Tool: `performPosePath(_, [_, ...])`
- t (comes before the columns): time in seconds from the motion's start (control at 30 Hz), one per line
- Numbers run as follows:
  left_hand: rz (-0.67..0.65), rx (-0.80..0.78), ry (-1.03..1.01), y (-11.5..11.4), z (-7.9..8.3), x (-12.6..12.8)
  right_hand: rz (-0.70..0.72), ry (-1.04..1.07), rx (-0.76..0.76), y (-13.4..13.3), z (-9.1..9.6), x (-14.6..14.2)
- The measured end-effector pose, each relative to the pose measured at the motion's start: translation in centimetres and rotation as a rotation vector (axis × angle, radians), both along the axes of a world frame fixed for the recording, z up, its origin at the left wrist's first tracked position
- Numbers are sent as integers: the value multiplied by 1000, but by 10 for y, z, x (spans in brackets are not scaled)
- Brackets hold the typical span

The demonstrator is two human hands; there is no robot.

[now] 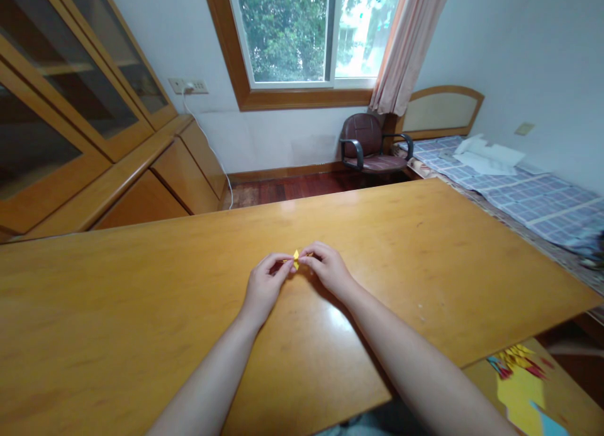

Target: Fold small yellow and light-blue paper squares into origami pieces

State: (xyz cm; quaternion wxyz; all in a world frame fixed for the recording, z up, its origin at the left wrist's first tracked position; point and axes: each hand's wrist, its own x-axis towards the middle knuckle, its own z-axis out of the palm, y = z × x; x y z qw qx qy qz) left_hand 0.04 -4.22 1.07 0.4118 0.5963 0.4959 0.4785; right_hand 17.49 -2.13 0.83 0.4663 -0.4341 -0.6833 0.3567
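Note:
A small folded piece of yellow paper (296, 255) is held between my two hands, just over the middle of the wooden table. My left hand (267, 279) pinches it from the left with thumb and forefinger. From the right, my right hand (326, 266) grips it the same way, fingertips close to those of the left. One pointed tip of the paper sticks up between the fingers, and another part shows below them. The fingertips hide the rest of its shape.
The wooden table (141, 297) spans the view. At lower right, a lower surface holds yellow paper sheets (519, 389), a blue sheet (547, 420) and a pile of folded yellow pieces (514, 357). Beyond stand a chair (362, 137), a bed (542, 197) and a cabinet (184, 172).

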Motion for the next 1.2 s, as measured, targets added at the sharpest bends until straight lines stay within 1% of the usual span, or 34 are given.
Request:
performPosePath(0.43, [-7,-8,18,1,-3,-3,8,-50,52,-1,0,1])
performPosePath(0.77, [18,-24,-1,1,-1,-2,-20,-3,-24,0,-3,-1])
performPosePath(1.2, [8,-16,14,2,-4,-3,8,-21,19,-1,0,-1])
